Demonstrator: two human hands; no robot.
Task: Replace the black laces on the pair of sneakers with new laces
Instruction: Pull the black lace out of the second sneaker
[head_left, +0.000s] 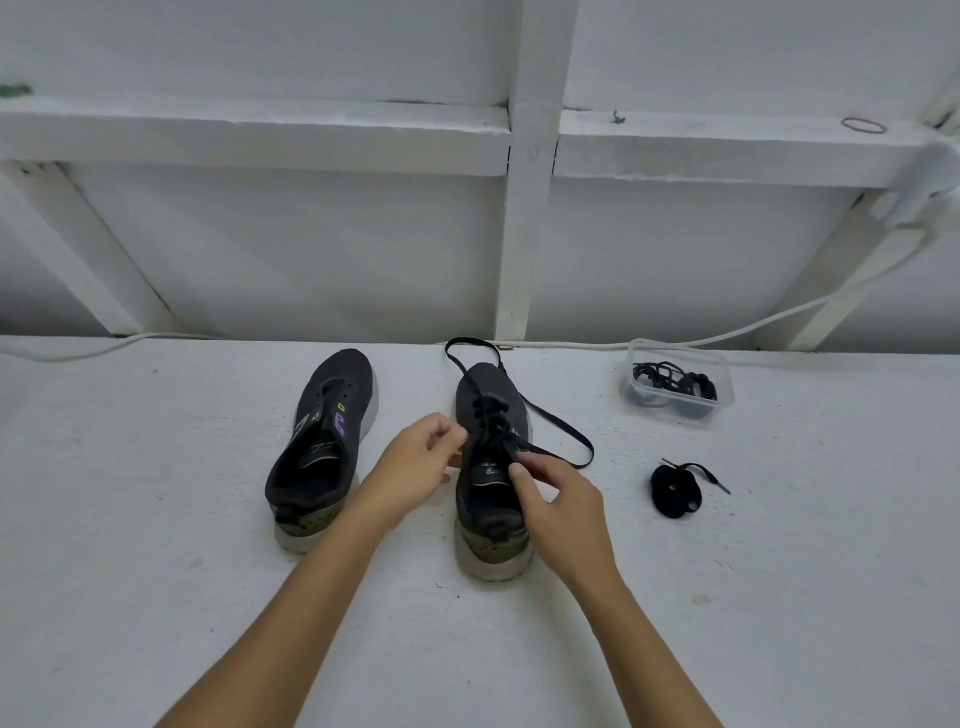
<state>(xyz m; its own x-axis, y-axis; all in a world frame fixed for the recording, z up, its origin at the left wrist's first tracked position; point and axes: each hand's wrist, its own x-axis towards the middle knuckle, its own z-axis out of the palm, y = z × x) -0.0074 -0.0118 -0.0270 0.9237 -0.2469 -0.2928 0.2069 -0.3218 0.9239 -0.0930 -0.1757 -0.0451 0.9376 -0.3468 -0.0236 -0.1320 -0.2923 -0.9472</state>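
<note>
Two dark sneakers stand on the white table with their toes pointing away from me. The left sneaker (324, 441) has no lace in its eyelets. The right sneaker (491, 400) carries a black flat lace (556, 423) that loops past its toe and out to its right side. My left hand (421, 465) pinches the lace at the shoe's left eyelets. My right hand (558, 512) pinches the lace over the tongue. A rolled black lace (675, 491) lies on the table to the right.
A clear plastic tub (680, 384) holding black laces sits at the back right of the table. A white cable (779, 319) runs along the table's far edge. White wooden framing (524, 218) rises behind the table.
</note>
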